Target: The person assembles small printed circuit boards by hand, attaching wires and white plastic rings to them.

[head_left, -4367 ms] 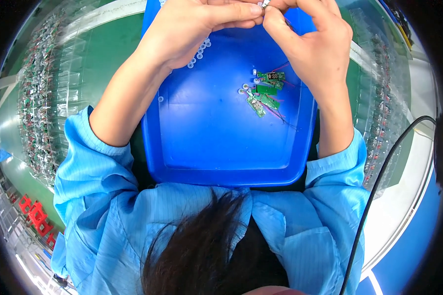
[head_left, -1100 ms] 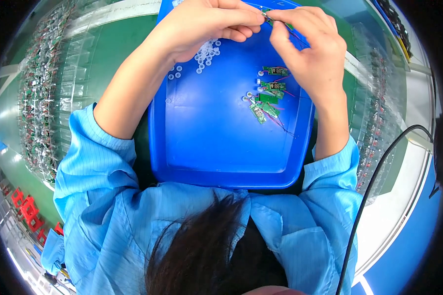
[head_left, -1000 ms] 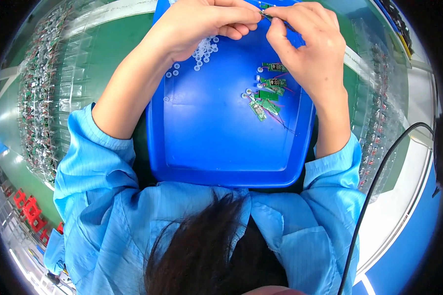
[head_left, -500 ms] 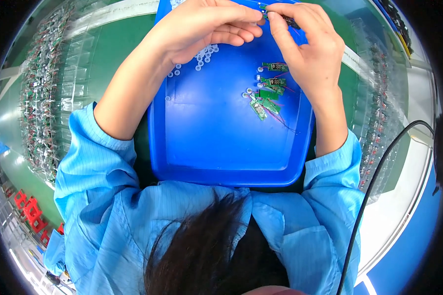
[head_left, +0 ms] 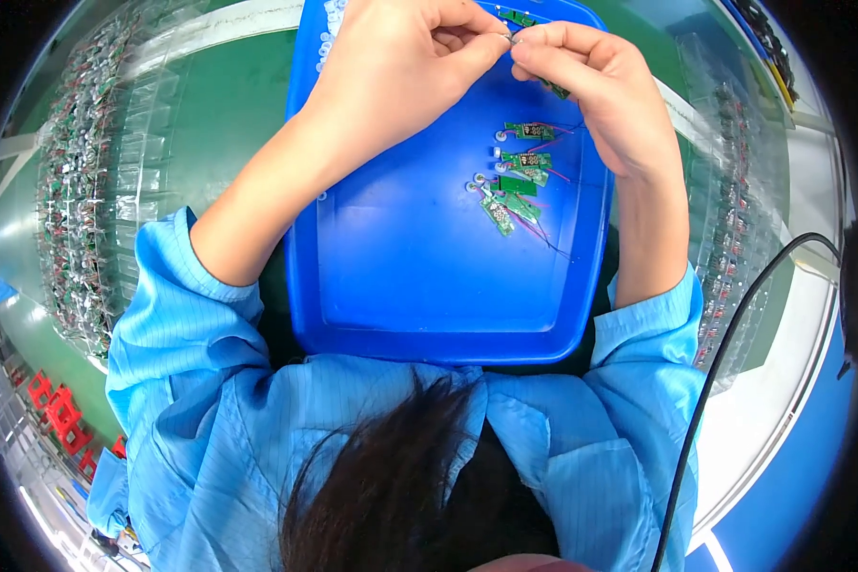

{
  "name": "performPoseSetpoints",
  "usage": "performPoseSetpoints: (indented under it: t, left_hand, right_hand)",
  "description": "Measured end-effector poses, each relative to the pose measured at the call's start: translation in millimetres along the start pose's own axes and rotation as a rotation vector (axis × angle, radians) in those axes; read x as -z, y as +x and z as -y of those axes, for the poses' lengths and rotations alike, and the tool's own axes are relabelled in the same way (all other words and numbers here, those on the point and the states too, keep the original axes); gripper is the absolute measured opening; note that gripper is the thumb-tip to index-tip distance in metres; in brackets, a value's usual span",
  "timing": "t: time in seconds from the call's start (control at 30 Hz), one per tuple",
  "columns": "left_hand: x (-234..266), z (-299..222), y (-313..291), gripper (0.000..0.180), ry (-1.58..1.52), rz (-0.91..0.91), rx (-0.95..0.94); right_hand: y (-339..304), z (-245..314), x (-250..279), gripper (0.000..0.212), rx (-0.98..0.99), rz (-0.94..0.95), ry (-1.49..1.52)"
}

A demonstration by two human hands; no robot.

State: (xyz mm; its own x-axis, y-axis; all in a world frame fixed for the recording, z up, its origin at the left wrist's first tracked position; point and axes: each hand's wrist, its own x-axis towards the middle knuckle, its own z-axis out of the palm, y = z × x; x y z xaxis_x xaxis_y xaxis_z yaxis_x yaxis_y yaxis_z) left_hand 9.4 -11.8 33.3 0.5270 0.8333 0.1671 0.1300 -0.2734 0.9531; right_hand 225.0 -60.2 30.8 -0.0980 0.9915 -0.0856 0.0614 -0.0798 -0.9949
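Observation:
Over the far part of a blue tray (head_left: 439, 296), my two hands meet at the fingertips. My right hand (head_left: 605, 81) is closed on a small green circuit board (head_left: 556, 90), whose edge shows beneath its fingers. My left hand (head_left: 396, 71) pinches at the near end of that board; whatever is between its thumb and finger is too small to make out. Just beyond the fingertips lies another circuit board (head_left: 517, 17). Several boards with thin wires and white round pieces, among them a wired circuit board (head_left: 527, 132), rest on the tray's right side.
Small white rings (head_left: 330, 33) lie along the tray's far left, partly hidden by my left hand. Bagged circuit boards (head_left: 76, 191) stand in a long row on the left, with more bagged boards (head_left: 729, 210) at right. A black cable (head_left: 710, 391) curves down the right side.
My left hand has turned and closed into a pinch, coming up against my right fingertips. The right hand has shifted slightly right and nearer, keeping the board. The left hand now covers most white rings.

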Motion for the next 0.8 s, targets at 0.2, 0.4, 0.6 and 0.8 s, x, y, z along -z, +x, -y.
performPoseSetpoints:
  t: [0.2, 0.4, 0.6, 0.8]
  left_hand:
    - [-3.9, -5.8, -5.1, 0.012, 0.304, -0.019, -0.202]
    - [-2.8, -0.4, -5.4, 0.018, 0.321, 0.001, -0.324]
    - [17.4, 30.1, 15.2, 0.021, -0.709, 0.182, 0.219]
    - [20.4, 26.1, 18.0, 0.019, -0.806, 0.262, 0.364]
  right_hand:
    - [-3.9, 2.6, -5.6, 0.015, 0.024, -0.087, -0.204]
    - [-14.2, 27.5, -41.9, 0.006, 0.779, -0.442, -1.264]
    - [-9.7, 23.8, -26.9, 0.004, 0.303, -0.29, -0.433]
    - [-5.4, 15.2, -24.9, 0.01, 0.235, -0.22, -0.273]
